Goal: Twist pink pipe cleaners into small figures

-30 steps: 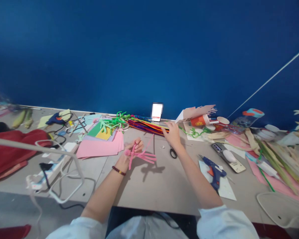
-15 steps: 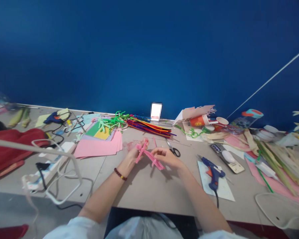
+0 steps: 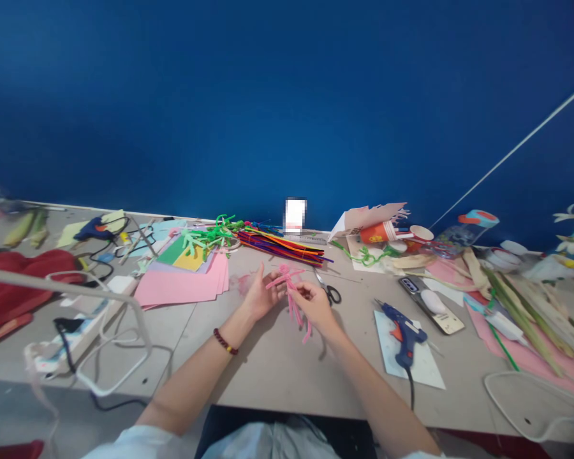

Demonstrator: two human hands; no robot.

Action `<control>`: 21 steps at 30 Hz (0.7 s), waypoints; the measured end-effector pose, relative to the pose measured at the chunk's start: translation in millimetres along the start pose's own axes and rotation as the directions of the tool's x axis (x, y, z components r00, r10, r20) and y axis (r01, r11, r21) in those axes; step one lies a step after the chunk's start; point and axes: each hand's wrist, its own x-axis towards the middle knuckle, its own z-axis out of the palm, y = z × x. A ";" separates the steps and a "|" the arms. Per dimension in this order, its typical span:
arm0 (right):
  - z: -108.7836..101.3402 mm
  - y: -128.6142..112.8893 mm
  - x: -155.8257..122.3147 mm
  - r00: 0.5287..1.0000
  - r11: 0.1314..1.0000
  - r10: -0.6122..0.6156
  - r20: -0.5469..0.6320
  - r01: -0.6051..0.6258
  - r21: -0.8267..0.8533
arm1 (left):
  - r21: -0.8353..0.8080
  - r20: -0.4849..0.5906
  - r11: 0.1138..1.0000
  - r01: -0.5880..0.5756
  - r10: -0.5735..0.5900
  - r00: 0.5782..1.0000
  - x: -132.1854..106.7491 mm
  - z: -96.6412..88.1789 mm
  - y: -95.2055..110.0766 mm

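A pink pipe-cleaner figure (image 3: 293, 305) with several dangling strands is held above the table in front of me. My right hand (image 3: 315, 307) pinches it at its middle between thumb and fingers. On the other side, my left hand (image 3: 259, 297) is open, thumb raised and palm turned toward the figure. One pink strand reaches across the left fingers; whether they press on it I cannot tell. Just beyond my right hand lie black-handled scissors (image 3: 333, 294). A bundle of coloured pipe cleaners (image 3: 282, 247) is behind the figure.
Pink paper sheets (image 3: 176, 288) and green pipe-cleaner shapes (image 3: 205, 237) lie to the left, near a white power strip (image 3: 83, 328). On the right are a blue glue gun (image 3: 405, 333), a phone (image 3: 452, 322) and paper cups (image 3: 379, 233). A blue wall (image 3: 287, 115) stands behind the table.
My left hand has let go of the figure and its fingers have opened. The figure has turned so its strands hang down more steeply, and my right hand now grips it nearer the middle.
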 end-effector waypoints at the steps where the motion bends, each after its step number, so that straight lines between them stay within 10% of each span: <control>1: -0.4 0.7 0.4 0.998 0.998 -0.022 -0.058 0.019 -0.062 | 0.021 0.004 1.000 -0.023 0.023 1.000 -0.4 0.7 -0.6; 15: -15.5 -8.7 3.3 0.977 0.846 -0.195 0.088 0.213 -0.489 | 0.444 -0.107 0.840 -0.311 0.394 0.913 2.3 -2.0 -9.1; 21: -19.0 -1.5 7.2 0.973 0.961 -0.223 -0.060 0.209 -0.181 | 0.662 0.113 0.582 -0.472 0.545 0.831 -5.6 7.2 -2.5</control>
